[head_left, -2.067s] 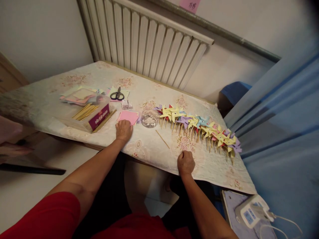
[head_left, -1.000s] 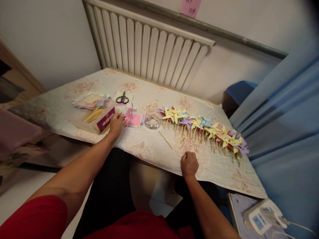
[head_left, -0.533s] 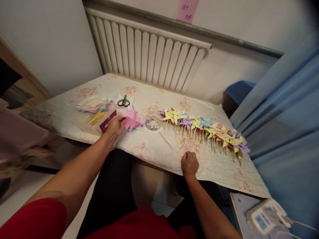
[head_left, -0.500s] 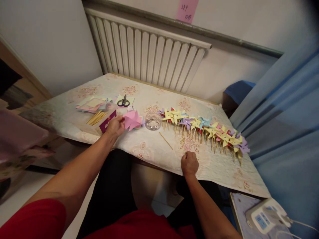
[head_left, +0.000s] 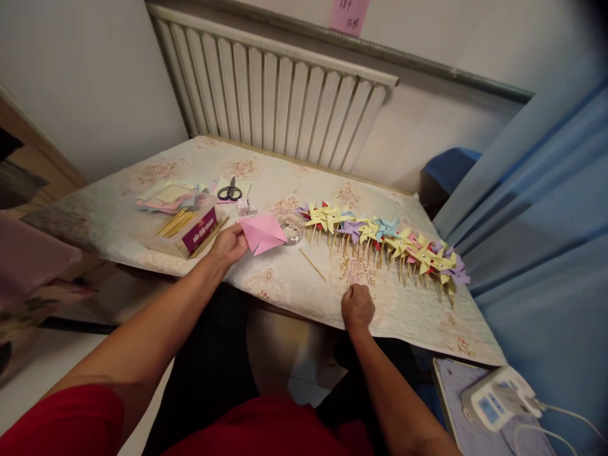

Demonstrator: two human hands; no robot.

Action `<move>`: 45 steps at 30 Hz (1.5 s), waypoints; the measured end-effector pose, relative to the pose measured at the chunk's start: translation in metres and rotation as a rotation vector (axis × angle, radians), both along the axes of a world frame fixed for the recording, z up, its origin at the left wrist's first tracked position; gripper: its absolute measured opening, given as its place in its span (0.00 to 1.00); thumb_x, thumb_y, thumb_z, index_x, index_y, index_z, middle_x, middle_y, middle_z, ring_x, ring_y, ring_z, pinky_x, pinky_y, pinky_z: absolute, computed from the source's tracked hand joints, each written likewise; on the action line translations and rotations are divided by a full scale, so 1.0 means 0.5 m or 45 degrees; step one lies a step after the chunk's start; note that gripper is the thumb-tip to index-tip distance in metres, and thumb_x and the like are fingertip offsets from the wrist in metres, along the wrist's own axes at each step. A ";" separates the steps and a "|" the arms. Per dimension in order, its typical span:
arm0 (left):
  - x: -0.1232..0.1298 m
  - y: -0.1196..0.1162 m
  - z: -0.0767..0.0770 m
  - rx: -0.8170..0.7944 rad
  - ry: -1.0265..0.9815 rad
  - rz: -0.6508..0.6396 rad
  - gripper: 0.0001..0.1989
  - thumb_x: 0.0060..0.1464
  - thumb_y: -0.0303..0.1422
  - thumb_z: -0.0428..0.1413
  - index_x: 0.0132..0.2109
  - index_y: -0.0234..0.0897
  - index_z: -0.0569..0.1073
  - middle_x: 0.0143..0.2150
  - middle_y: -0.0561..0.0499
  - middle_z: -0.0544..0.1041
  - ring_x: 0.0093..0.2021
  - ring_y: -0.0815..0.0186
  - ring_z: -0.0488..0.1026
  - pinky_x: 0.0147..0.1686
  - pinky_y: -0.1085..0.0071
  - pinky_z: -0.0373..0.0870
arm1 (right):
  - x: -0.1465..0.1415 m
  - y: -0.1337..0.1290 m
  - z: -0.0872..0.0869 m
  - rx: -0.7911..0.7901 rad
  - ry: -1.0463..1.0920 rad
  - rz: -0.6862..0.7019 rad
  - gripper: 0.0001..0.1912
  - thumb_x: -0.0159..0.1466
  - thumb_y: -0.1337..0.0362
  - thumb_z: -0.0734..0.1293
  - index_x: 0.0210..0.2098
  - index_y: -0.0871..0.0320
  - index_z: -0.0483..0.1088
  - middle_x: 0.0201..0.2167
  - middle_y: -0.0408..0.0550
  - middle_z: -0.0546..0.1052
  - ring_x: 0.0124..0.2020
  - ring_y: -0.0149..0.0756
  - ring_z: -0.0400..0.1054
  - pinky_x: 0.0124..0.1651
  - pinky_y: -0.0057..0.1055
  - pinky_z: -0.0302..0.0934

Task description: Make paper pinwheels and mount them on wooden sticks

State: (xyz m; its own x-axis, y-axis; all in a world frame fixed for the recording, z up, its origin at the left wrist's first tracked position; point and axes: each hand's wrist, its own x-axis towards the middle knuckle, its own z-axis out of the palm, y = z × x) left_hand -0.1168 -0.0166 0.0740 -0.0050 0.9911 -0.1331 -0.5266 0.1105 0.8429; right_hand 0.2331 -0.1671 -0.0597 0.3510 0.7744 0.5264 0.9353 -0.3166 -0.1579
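Pinched by one corner in my left hand (head_left: 230, 243) is a pink paper square (head_left: 263, 233) with slits running in from its corners. The paper partly covers a round dish of small shiny pieces (head_left: 292, 234). My right hand (head_left: 358, 306) rests closed near the table's front edge; whether its fingers hold anything is hidden. A single wooden stick (head_left: 312, 265) lies between my hands. Finished-looking pinwheels (head_left: 370, 234) in yellow, purple, blue and red form a long row to the right.
At the left, a clear box of sticks (head_left: 177, 229) has a purple label. Behind it lie paper sheets (head_left: 171, 196), with scissors (head_left: 230, 190) and small boxes (head_left: 246, 207) beside them. A white device (head_left: 498, 398) sits at the lower right.
The pink paper, earlier curled like a pinwheel, now lies flatter and has moved slightly right with my left hand. My right hand stays closed. The view has shifted slightly.
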 end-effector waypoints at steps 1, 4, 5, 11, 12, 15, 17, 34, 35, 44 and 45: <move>0.002 -0.001 -0.001 0.017 0.019 -0.019 0.06 0.50 0.25 0.53 0.36 0.34 0.74 0.30 0.46 0.78 0.34 0.62 0.78 0.39 0.64 0.78 | 0.000 0.000 0.000 0.000 0.000 0.002 0.07 0.66 0.69 0.62 0.33 0.59 0.72 0.32 0.48 0.70 0.31 0.34 0.60 0.31 0.31 0.44; 0.013 -0.008 -0.002 0.072 0.151 -0.017 0.01 0.49 0.27 0.55 0.31 0.36 0.70 0.25 0.53 0.72 0.25 0.68 0.71 0.29 0.70 0.73 | 0.000 0.000 0.003 -0.002 -0.003 0.003 0.07 0.66 0.69 0.62 0.33 0.59 0.72 0.32 0.48 0.71 0.31 0.35 0.60 0.31 0.32 0.45; 0.020 -0.013 -0.002 0.112 0.235 0.009 0.02 0.50 0.28 0.55 0.30 0.37 0.69 0.24 0.54 0.70 0.24 0.69 0.69 0.27 0.71 0.70 | 0.001 0.001 0.003 -0.006 -0.002 0.001 0.08 0.66 0.69 0.62 0.33 0.59 0.72 0.32 0.48 0.71 0.31 0.35 0.60 0.32 0.32 0.45; 0.103 -0.096 -0.055 0.618 1.085 -0.053 0.09 0.56 0.36 0.51 0.29 0.40 0.69 0.29 0.52 0.73 0.34 0.64 0.72 0.42 0.65 0.71 | 0.002 0.003 0.003 -0.021 0.027 -0.006 0.08 0.66 0.69 0.62 0.34 0.60 0.72 0.33 0.48 0.70 0.32 0.35 0.59 0.32 0.32 0.45; 0.116 -0.114 -0.072 0.674 1.173 -0.186 0.10 0.58 0.37 0.50 0.31 0.40 0.70 0.30 0.51 0.75 0.35 0.63 0.73 0.44 0.63 0.71 | 0.002 0.003 0.002 -0.020 0.031 -0.008 0.08 0.66 0.69 0.62 0.34 0.59 0.72 0.33 0.48 0.70 0.32 0.34 0.59 0.32 0.32 0.45; 0.130 -0.150 -0.125 0.802 1.334 -0.496 0.10 0.58 0.38 0.50 0.33 0.40 0.72 0.37 0.47 0.79 0.41 0.60 0.76 0.49 0.61 0.72 | 0.003 0.003 0.000 -0.023 0.038 -0.006 0.08 0.66 0.69 0.62 0.35 0.59 0.72 0.34 0.48 0.70 0.32 0.34 0.59 0.32 0.32 0.45; 0.116 -0.152 -0.150 0.832 1.415 -0.452 0.12 0.60 0.39 0.49 0.40 0.40 0.74 0.43 0.44 0.80 0.48 0.58 0.76 0.54 0.59 0.71 | 0.003 0.003 0.000 -0.029 0.040 -0.006 0.08 0.66 0.69 0.62 0.35 0.59 0.73 0.34 0.48 0.69 0.32 0.34 0.59 0.32 0.32 0.45; 0.170 -0.202 -0.217 1.030 2.344 -0.593 0.34 0.63 0.44 0.50 0.70 0.28 0.60 0.73 0.35 0.56 0.74 0.49 0.49 0.71 0.49 0.46 | 0.006 0.002 -0.001 -0.015 0.040 0.005 0.08 0.66 0.69 0.61 0.35 0.59 0.73 0.34 0.48 0.69 0.32 0.35 0.58 0.32 0.32 0.46; 0.169 -0.202 -0.218 1.025 2.357 -0.585 0.35 0.63 0.44 0.50 0.70 0.30 0.59 0.73 0.35 0.55 0.74 0.49 0.49 0.71 0.49 0.46 | 0.006 0.002 -0.001 -0.016 0.044 0.005 0.08 0.66 0.69 0.61 0.35 0.59 0.73 0.34 0.48 0.69 0.32 0.35 0.58 0.32 0.32 0.46; 0.147 -0.223 -0.228 1.007 2.349 -0.558 0.35 0.62 0.43 0.52 0.71 0.34 0.59 0.74 0.37 0.55 0.74 0.51 0.49 0.71 0.52 0.46 | 0.006 0.002 -0.002 -0.010 0.024 -0.002 0.08 0.66 0.69 0.62 0.35 0.59 0.73 0.34 0.49 0.71 0.33 0.35 0.60 0.33 0.32 0.46; 0.143 -0.226 -0.229 0.998 2.344 -0.554 0.34 0.62 0.43 0.52 0.71 0.33 0.59 0.74 0.37 0.55 0.74 0.51 0.49 0.71 0.52 0.47 | 0.006 0.002 -0.002 -0.007 0.016 -0.002 0.08 0.66 0.69 0.62 0.35 0.59 0.73 0.34 0.48 0.71 0.33 0.35 0.60 0.33 0.32 0.46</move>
State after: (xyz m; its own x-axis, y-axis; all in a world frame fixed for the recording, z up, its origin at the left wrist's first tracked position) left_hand -0.0452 -0.1294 -0.0402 0.5956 0.7946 0.1175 0.7787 -0.6071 0.1583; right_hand 0.2358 -0.1660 -0.0606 0.3589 0.7767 0.5177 0.9327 -0.3189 -0.1682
